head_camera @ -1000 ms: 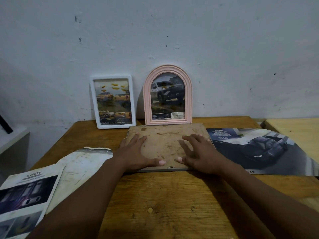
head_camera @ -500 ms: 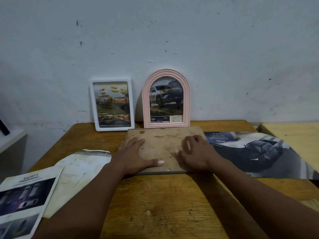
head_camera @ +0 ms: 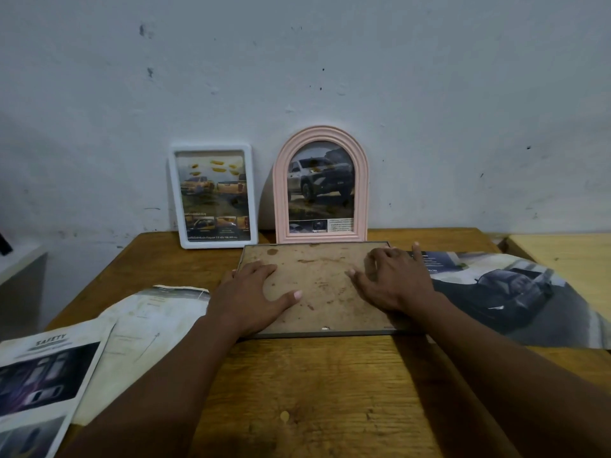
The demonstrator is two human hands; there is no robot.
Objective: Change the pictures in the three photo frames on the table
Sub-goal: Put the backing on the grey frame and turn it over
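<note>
2 empty, open grips, left hand (head_camera: 251,292), right hand (head_camera: 393,282), press the face-down frame (head_camera: 317,285); a shove could topple the pink frame (head_camera: 280,193).

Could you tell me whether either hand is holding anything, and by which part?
Nothing is gripped: the left hand lies flat on the backing of the face-down frame, at its left; the right hand presses its right side.

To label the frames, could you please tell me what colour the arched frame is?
The arched frame is pale pink; head view.
</note>
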